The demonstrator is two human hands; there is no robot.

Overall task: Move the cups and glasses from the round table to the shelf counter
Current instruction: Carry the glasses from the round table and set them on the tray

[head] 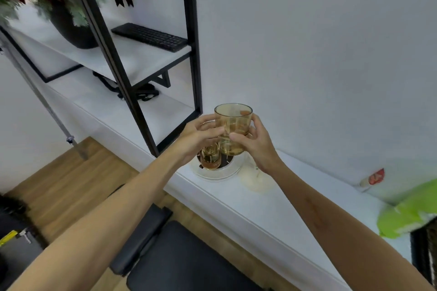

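Note:
Two amber glasses appear nested: the upper glass [234, 118] sits in the lower glass [230, 147]. I hold them above the white shelf counter [279, 205]. My right hand [256, 146] grips the stack from the right. My left hand [197, 140] holds it from the left with curled fingers. A smaller amber glass [210, 158] stands on the counter below my left hand, on a round clear plate [216, 173]. The round table is out of view.
A black metal shelf frame [132, 82] rises left of the glasses, with a keyboard [150, 36] and a potted plant [71, 23]. A pale round object [256, 181], a green bag [411, 215] and a dark stool [179, 260] are nearby.

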